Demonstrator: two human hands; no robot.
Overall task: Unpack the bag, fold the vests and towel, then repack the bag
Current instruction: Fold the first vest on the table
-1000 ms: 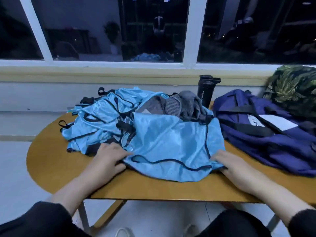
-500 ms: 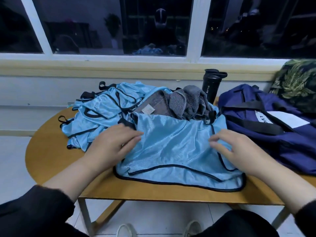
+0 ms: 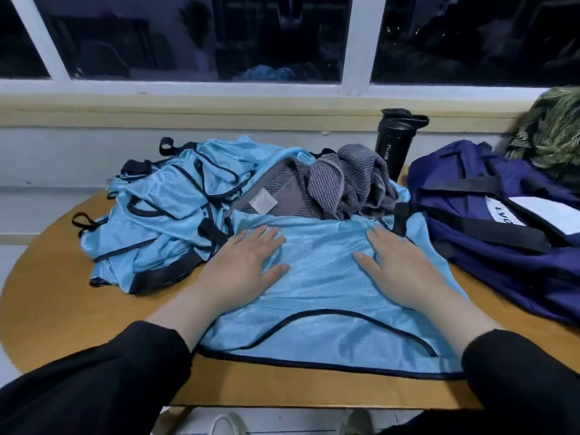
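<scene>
A: Where the table [image 3: 62, 309] edge lay nearest, what was there?

B: A blue vest [image 3: 323, 296] lay spread flat. The left hand [image 3: 241, 268] and right hand [image 3: 398, 271] pressed on it, palms down, fingers straight and slightly spread.

A: And beyond?

B: A heap of vests [image 3: 163, 208] sat left, touching the flat one. The grey towel [image 3: 339, 186] lay crumpled behind it. The bag [image 3: 502, 221] sat right, a bottle [image 3: 394, 142] behind.
</scene>
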